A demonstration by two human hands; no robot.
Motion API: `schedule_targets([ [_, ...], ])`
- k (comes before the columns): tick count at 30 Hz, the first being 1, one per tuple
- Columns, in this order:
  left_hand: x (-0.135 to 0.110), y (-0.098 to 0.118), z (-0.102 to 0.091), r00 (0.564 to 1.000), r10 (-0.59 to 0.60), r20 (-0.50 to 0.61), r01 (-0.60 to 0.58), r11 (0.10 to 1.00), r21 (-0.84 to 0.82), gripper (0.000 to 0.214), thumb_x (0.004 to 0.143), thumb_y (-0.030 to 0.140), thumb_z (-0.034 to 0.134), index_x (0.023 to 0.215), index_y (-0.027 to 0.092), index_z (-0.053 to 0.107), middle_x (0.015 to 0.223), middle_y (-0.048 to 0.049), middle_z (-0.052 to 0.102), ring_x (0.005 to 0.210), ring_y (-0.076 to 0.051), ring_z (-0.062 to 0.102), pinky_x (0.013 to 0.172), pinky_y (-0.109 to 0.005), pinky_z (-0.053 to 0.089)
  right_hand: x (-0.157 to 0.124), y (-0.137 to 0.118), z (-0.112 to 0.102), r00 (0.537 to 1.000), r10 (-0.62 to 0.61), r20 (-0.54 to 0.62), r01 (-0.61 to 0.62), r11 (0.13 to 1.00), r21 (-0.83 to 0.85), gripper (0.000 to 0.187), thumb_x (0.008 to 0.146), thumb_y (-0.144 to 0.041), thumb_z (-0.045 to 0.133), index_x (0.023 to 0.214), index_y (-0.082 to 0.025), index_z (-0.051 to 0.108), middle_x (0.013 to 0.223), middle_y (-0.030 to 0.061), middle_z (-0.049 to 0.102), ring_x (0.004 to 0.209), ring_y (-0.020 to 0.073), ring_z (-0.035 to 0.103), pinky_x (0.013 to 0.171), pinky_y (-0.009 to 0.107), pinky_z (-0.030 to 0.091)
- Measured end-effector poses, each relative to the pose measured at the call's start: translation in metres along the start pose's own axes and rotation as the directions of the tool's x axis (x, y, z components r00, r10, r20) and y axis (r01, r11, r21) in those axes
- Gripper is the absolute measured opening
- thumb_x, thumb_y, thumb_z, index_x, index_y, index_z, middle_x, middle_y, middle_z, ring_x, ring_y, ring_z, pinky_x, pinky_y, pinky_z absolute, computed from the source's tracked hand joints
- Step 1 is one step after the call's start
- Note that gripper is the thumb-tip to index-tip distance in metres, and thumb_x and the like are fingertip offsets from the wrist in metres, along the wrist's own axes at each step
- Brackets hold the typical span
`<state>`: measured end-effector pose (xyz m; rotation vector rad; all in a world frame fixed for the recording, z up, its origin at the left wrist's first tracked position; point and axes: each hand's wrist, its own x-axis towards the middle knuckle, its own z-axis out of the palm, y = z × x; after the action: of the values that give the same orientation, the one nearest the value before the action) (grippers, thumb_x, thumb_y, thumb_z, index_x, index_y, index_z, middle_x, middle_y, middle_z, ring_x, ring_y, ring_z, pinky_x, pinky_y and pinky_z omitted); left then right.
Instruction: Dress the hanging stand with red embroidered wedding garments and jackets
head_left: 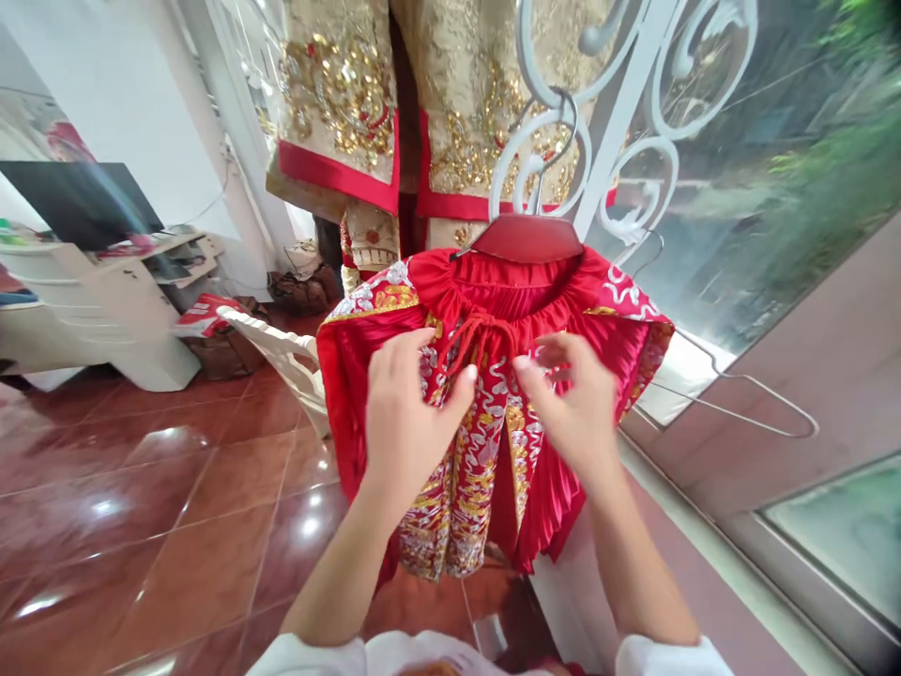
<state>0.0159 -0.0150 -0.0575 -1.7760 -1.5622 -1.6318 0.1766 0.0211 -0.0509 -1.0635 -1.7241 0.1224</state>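
Left hand [408,408] and right hand [578,408], loosely spread, beside the thin looped cord [485,322] of a glossy, pleated red garment [485,427]

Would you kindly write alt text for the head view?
The person's left hand and right hand are raised before a red embroidered outfit, near its tied cord. The outfit is on a hanger beside a window; gold-sequined clothes hang behind.
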Motion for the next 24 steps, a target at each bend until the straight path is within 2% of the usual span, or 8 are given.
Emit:
schedule_targets([
  [3,0.006,-0.006,0.026,0.997,0.075,-0.007,-0.071,0.962,0.262,0.035,0.079,0.031,0.06,0.111,0.017,0.056,0.099,-0.0114,0.059,0.093,-0.026,0.055,0.077,-0.039,0.048,0.003,0.007,0.017,0.999,-0.007,0.035,0.013,0.982,-0.186,0.025,0.083,-0.041,0.054,0.088,-0.016,0.057,0.078,0.0075,0.06,0.071,0.0188,0.054,0.061,0.03,0.039],
  [6,0.009,-0.018,0.029,0.986,0.151,0.066,-0.164,0.926,0.34,0.028,0.083,0.021,0.054,0.11,0.021,0.06,0.091,-0.0085,0.061,0.086,-0.024,0.056,0.073,-0.036,0.047,0.004,0.018,0.016,0.996,-0.028,0.088,0.047,0.974,-0.22,0.02,0.088,-0.031,0.044,0.081,-0.017,0.057,0.077,0.0075,0.06,0.068,0.0182,0.052,0.058,0.029,0.034],
  [9,0.012,-0.025,0.011,0.966,0.221,0.131,-0.239,0.96,0.145,0.029,0.085,0.014,0.048,0.109,0.022,0.062,0.088,-0.0055,0.063,0.085,-0.02,0.058,0.076,-0.034,0.047,0.004,0.027,-0.004,0.981,0.041,0.191,-0.039,0.999,-0.015,0.026,0.087,-0.035,0.045,0.074,-0.017,0.058,0.062,0.0026,0.055,0.055,0.0135,0.046,0.053,0.027,0.032],
  [11,0.017,-0.025,-0.001,0.976,0.192,0.103,-0.185,0.98,-0.075,0.027,0.085,0.014,0.048,0.104,0.022,0.064,0.092,-0.0044,0.064,0.087,-0.017,0.059,0.077,-0.031,0.049,0.007,0.029,-0.018,0.965,0.076,0.249,-0.124,0.975,0.182,0.027,0.084,-0.038,0.051,0.07,-0.017,0.06,0.059,0.0007,0.053,0.053,0.0121,0.045,0.052,0.026,0.033],
  [15,0.039,-0.014,-0.007,0.993,0.034,0.117,0.022,0.894,-0.448,0.016,0.082,0.02,0.051,0.075,0.02,0.065,0.094,-0.0032,0.064,0.089,-0.016,0.06,0.075,-0.029,0.051,0.021,0.026,-0.021,0.998,0.037,0.059,-0.063,0.832,0.551,0.019,0.078,-0.041,0.06,0.076,-0.022,0.063,0.084,0.0033,0.062,0.074,0.0161,0.056,0.065,0.031,0.044],
  [19,0.068,0.004,0.002,0.97,-0.014,0.242,0.164,0.771,-0.616,0.028,0.085,0.025,0.043,0.062,0.018,0.055,0.091,-0.0043,0.065,0.088,-0.016,0.061,0.077,-0.032,0.052,0.042,0.013,-0.003,0.996,0.008,0.084,-0.06,0.762,0.645,0.044,0.088,-0.056,0.031,0.086,-0.024,0.061,0.091,0.0076,0.062,0.087,0.0203,0.059,0.073,0.038,0.046],
  [21,0.082,0.012,0.004,0.955,-0.022,0.296,0.221,0.717,-0.661,0.03,0.087,0.03,0.041,0.062,0.017,0.052,0.081,-0.0041,0.064,0.081,-0.016,0.063,0.072,-0.032,0.053,0.052,0.006,0.001,0.994,0.0,0.112,-0.075,0.743,0.666,0.051,0.089,-0.059,0.024,0.087,-0.023,0.06,0.078,0.0064,0.059,0.081,0.02,0.059,0.073,0.039,0.047],
  [24,0.101,0.017,-0.001,0.928,-0.013,0.372,0.288,0.659,-0.695,0.034,0.086,0.034,0.044,0.057,0.017,0.044,0.064,-0.0019,0.057,0.064,-0.013,0.061,0.066,-0.033,0.053,0.064,-0.002,-0.006,0.994,0.01,0.108,-0.088,0.657,0.748,0.046,0.087,-0.061,0.029,0.074,-0.025,0.055,0.056,0.0003,0.044,0.059,0.0167,0.052,0.069,0.038,0.047],
])
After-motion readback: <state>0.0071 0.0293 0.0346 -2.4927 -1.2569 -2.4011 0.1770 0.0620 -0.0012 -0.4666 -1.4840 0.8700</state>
